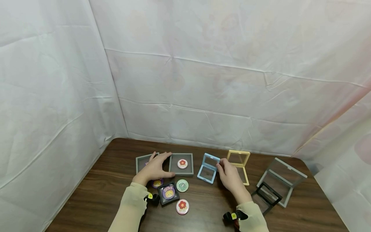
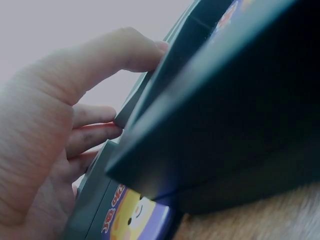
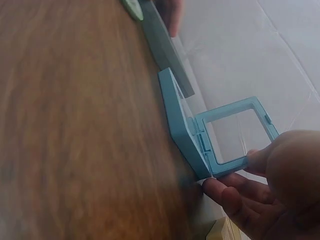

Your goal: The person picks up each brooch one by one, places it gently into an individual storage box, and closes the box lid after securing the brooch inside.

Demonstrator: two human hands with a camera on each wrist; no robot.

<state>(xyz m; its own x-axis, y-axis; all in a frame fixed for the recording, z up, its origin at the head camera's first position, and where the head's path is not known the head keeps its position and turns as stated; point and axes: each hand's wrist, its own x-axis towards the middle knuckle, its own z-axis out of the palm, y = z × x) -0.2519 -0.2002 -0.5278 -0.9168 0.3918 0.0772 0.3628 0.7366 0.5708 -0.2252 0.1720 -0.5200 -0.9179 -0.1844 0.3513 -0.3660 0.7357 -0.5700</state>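
My left hand (image 1: 154, 166) reaches across two grey display frames, its extended thumb and index finger touching the left side of the right-hand grey frame (image 1: 181, 174). A round red-flower badge (image 1: 182, 164) lies in that frame. The left-hand grey frame (image 1: 138, 166) holds a badge mostly hidden by my hand. My right hand (image 1: 230, 175) pinches the raised lid of a small blue display frame (image 3: 183, 131) between thumb and fingers. This hinged frame stands unfolded on the table. Below my left hand sits a black display frame (image 1: 163, 202) with a purple bear badge (image 1: 168, 192).
Loose badges lie near the black frame: a green one (image 1: 182, 185), a red-flower one (image 1: 182, 207) and a partly covered purple one (image 1: 157, 183). An unfolded yellow frame (image 1: 246, 176) stands behind my right hand. Farther right are a large grey frame (image 1: 287, 197) and a black one (image 1: 273, 195).
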